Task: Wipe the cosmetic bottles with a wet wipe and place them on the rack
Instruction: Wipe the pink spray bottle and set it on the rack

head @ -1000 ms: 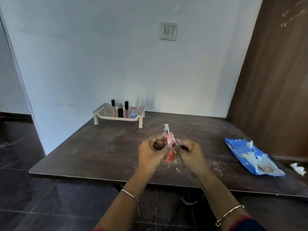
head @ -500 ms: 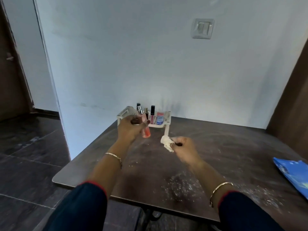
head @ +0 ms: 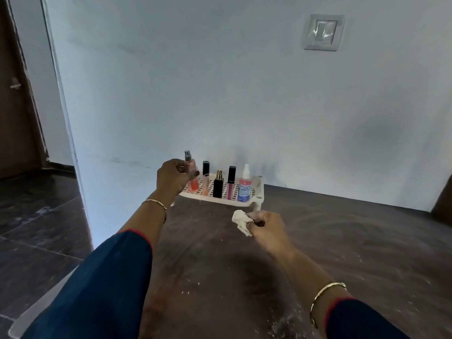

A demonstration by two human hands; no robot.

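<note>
In the head view, the left hand is reaching toward the middle of the frame and gripping a pink bottle. Its fingers are curling round the bottle's upper body, just below the silver sprayer. The bottle is standing nearly upright over the left part of the rack; whether its base is touching the rack cannot be told.

The rack is sitting at the far edge of the desk, against the wall. To the right of the pink bottle, four more items are standing in a row on it: a black-capped tube, a black bottle, a gloss and a white sprayer.

Lower and to the right, the right hand is hovering above the desk in front of the rack, well apart from the left hand. Its fingers are pinching a crumpled white wipe, which is sticking out to the left of the fist.

A switch is showing at the upper right of the frame, and a brown door at the far left.
</note>
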